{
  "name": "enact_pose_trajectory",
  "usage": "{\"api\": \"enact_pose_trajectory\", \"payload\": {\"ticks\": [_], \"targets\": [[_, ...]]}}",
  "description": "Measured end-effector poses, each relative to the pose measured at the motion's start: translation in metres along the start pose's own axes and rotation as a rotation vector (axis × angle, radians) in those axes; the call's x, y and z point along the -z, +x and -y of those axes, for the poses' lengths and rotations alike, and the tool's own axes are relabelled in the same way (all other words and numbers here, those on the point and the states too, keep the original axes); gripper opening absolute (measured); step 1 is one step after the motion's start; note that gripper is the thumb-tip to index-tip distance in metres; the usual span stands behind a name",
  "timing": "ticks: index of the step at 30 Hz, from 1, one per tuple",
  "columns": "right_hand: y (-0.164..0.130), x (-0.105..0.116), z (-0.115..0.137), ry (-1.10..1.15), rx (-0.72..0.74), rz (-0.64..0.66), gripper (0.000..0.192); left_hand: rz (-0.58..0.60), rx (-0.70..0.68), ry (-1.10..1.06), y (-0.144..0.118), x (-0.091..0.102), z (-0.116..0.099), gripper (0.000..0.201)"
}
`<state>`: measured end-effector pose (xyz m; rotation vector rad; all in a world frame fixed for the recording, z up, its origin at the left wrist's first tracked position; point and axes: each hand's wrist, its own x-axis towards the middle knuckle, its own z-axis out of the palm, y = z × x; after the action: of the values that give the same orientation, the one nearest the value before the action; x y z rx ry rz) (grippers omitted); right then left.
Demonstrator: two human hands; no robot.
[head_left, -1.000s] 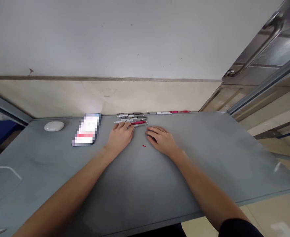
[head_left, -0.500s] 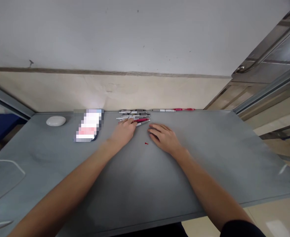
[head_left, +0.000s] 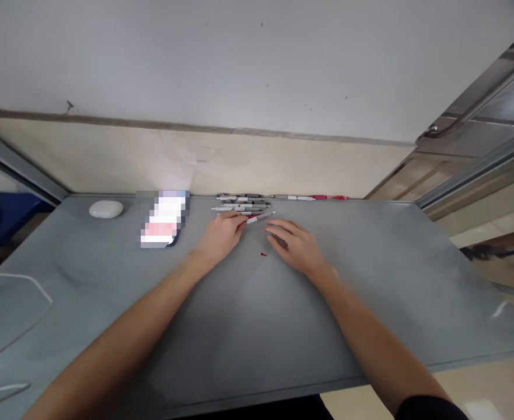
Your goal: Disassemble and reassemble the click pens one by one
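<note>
My left hand [head_left: 224, 233] grips a white and grey pen [head_left: 259, 219], its tip pointing right and slightly up. Just behind that hand lies a row of several pens [head_left: 241, 206], mostly white and grey, with a bit of red partly covered by my fingers. My right hand [head_left: 295, 246] rests to the right of the held pen's tip, fingers bent and apart, with nothing in it. In front of and between the hands sits a tiny red pen clip or fragment [head_left: 263, 254]; its kind is too small to make out.
Against the wall lie a white and grey pen [head_left: 292, 198] and a red pen [head_left: 329, 197], end to end. On the left of the grey table [head_left: 248, 332] are a phone [head_left: 164, 219] with a blurred screen, a white rounded case [head_left: 106, 209] and a white cable [head_left: 29, 277].
My left hand has drawn the white and grey pen slightly away from the other pens. My right hand stays almost in place. The whole view has shifted a little.
</note>
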<state>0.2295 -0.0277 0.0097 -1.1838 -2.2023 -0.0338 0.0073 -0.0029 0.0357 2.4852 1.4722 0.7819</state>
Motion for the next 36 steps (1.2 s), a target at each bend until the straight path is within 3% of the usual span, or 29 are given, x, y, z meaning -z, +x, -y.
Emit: {"api": "enact_pose_trajectory", "payload": {"ticks": [5, 9, 12, 15, 22, 30, 36], "targets": [[0.011, 0.01, 0.01, 0.391, -0.138, -0.005, 0.023, 0.03, 0.205, -0.326, 0.003, 0.017, -0.005, 0.025], [0.023, 0.014, 0.015, 0.808, -0.343, -0.044, 0.018, 0.127, 0.352, -0.758, 0.004, 0.025, -0.005, 0.024], [0.032, 0.01, 0.016, 1.102, -0.509, -0.2, 0.015, 0.208, 0.382, -1.068, 0.004, 0.025, -0.004, 0.029], [0.038, 0.003, 0.019, 1.353, -0.598, -0.376, 0.016, 0.283, 0.39, -1.245, 0.002, 0.024, -0.006, 0.03], [0.04, 0.0, 0.027, 1.551, -0.729, -0.392, 0.022, 0.406, 0.349, -1.193, -0.002, 0.021, -0.009, 0.029], [0.054, -0.01, 0.022, 1.514, -0.766, -0.506, 0.027, 0.136, 0.269, -0.759, 0.011, 0.008, -0.012, 0.028], [0.054, -0.02, 0.013, 1.526, -0.804, -0.525, 0.025, 0.193, 0.217, -0.83, 0.011, -0.011, -0.003, 0.027]]}}
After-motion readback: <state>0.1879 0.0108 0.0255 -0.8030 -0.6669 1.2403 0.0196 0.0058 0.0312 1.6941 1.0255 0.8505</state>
